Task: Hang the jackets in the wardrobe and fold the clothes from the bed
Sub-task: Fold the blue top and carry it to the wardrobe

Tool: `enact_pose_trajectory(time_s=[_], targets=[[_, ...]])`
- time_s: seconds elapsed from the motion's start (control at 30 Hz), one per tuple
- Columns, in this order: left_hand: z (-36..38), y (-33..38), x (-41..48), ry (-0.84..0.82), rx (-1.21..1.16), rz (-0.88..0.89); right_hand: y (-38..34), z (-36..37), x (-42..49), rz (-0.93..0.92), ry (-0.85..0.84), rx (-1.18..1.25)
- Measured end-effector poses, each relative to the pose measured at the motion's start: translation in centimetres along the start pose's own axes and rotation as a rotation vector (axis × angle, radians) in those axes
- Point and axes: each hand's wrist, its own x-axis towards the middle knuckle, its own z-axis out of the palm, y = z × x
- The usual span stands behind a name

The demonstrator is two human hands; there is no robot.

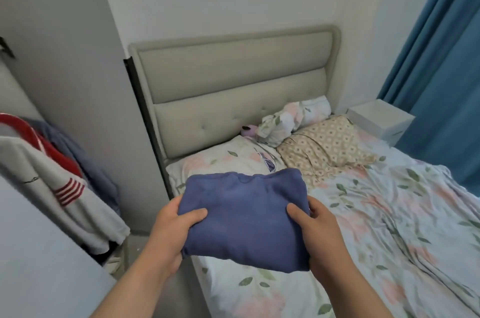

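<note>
A blue curtain (441, 84) hung at the right, beside a white nightstand (380, 120). A patterned beige pillow (324, 146) lay near a small purple toy (246, 130) by the headboard (233, 78).

A plain blue-violet folded garment (244, 216) was seen below the beige headboard (233, 78). The sheet (389, 213) below it was printed with pink flowers and green leaves; a pillow (327, 146) near it was patterned tan.
</note>
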Motion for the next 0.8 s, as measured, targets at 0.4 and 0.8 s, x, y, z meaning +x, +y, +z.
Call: enact_pose_trajectory(time_s=[0.4,0.8], targets=[[-7.9,5.6,-8.9,0.297,-0.108,0.231,-6.7,5.6,-4.5,-0.175,-0.472,-0.065],[-17.6,12.3,-6.8,0.616,0.050,0.503,-12.0,19.5,-2.1,-0.496,-0.410,-0.116]])
